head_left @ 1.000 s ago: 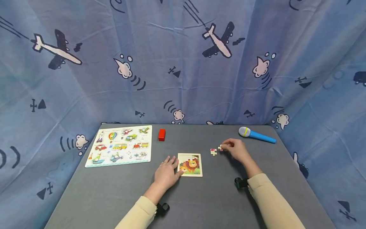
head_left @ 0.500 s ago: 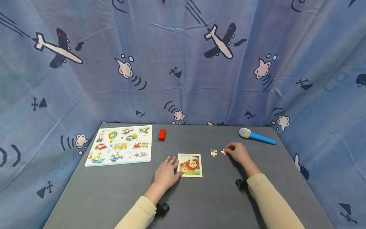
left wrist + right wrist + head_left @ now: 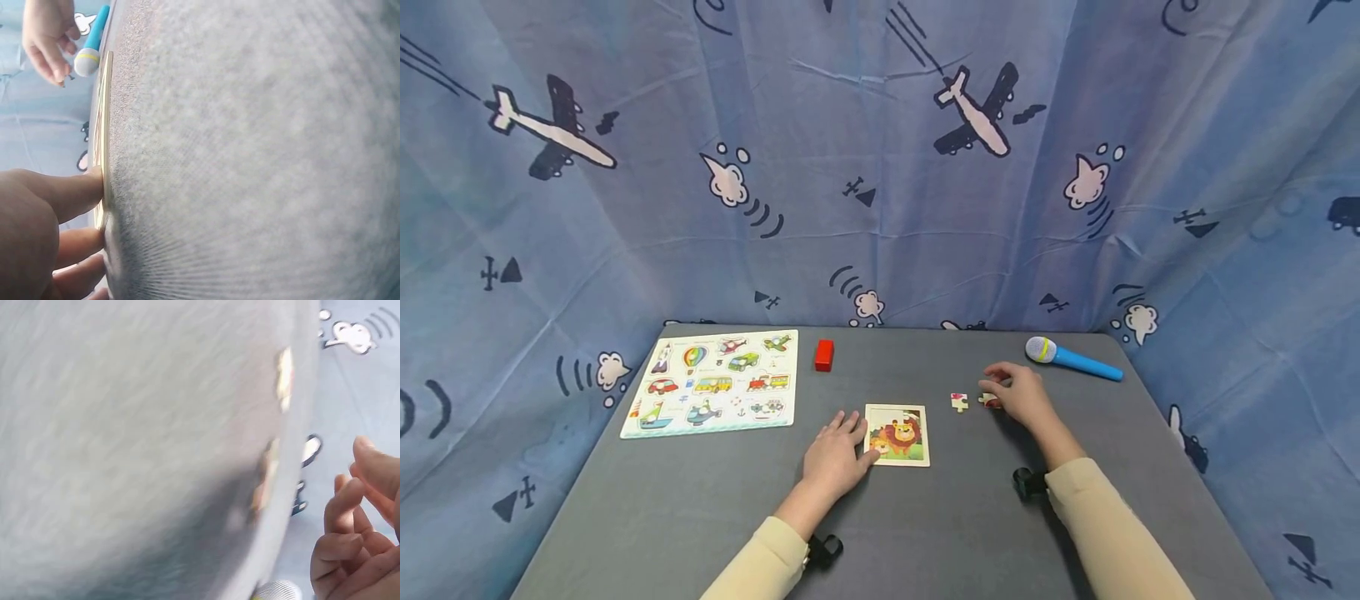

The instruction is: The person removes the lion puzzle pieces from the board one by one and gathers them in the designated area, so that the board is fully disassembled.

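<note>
A small square lion jigsaw puzzle (image 3: 897, 436) in a pale frame lies mid-table in the head view; a light patch shows near its upper edge. My left hand (image 3: 838, 454) rests at its left side, fingers spread, the thumb on the frame's lower left. Two loose puzzle pieces lie to the right of the puzzle: a mostly pale one (image 3: 959, 402) and a darker red-brown one (image 3: 990, 401). Just over the darker piece is my right hand (image 3: 1019, 393), its fingers loosely bent. In the right wrist view nothing shows between that hand's thumb and fingers (image 3: 340, 506).
At the back left lies a large vehicle picture board (image 3: 711, 383), with a red block (image 3: 824, 355) to its right. A blue toy microphone (image 3: 1075, 358) lies at the back right, beyond my right hand. A patterned blue curtain (image 3: 880, 167) hangs behind the grey table (image 3: 910, 533).
The darker piece was shifted right and a little nearer in my right fingers, which have since let go and risen slightly. My left hand stays at the puzzle.
</note>
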Demonstrator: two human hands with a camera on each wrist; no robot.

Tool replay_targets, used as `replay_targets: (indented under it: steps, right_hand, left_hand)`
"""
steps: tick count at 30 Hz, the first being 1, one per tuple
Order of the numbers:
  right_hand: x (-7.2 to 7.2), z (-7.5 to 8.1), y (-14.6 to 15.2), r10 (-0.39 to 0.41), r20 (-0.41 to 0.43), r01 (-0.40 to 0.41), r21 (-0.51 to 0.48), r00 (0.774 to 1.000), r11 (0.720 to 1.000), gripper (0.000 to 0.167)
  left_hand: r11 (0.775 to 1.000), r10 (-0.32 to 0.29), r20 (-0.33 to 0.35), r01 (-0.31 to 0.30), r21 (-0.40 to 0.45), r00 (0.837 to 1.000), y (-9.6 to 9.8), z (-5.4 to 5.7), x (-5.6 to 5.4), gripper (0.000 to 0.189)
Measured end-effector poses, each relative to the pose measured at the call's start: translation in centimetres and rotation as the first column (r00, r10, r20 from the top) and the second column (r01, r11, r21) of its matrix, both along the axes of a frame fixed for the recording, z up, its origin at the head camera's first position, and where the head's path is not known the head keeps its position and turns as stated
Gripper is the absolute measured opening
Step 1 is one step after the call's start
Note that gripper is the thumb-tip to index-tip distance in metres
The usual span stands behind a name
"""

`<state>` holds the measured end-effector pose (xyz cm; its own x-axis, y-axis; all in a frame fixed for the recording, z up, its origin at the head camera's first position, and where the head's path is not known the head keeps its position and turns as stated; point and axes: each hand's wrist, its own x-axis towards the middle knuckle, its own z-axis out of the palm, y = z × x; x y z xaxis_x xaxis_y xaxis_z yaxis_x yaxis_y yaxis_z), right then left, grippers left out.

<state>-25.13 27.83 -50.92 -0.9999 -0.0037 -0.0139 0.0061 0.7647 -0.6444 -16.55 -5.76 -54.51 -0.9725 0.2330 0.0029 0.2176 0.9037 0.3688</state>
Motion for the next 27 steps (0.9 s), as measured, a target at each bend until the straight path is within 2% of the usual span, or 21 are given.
replay_targets:
  steps: [6, 13, 23, 27]
  right_hand:
    - [0.8, 1.4, -2.0, 0.037, -0.083, -0.04, -0.041, 0.996, 0.998, 0.031]
    - [1.6, 1.8, -4.2, 0.067, -0.159, -0.073, -0.036, 0.985, 0.997, 0.027]
    - [2.7, 0.9, -7.9, 0.121, -0.117, -0.131, -0.087, 0.986, 0.988, 0.027]
    - [2.9, 0.3, -9.1, 0.134, -0.098, -0.143, -0.1, 0.986, 0.985, 0.026]
  left_hand:
    - [1.0, 0.009, 0.001, -0.009, 0.01, 1.0, 0.0, -0.2, 0.1, 0.061]
    - [1.0, 0.004, -0.006, -0.004, -0.001, 1.0, 0.1, -0.1, 0.1, 0.061]
    - [1.0, 0.004, -0.023, -0.004, 0.004, 1.0, 0.1, -0.2, 0.2, 0.061]
    - [1.0, 0.005, -0.001, -0.005, 0.01, 1.0, 0.1, -0.3, 0.2, 0.062]
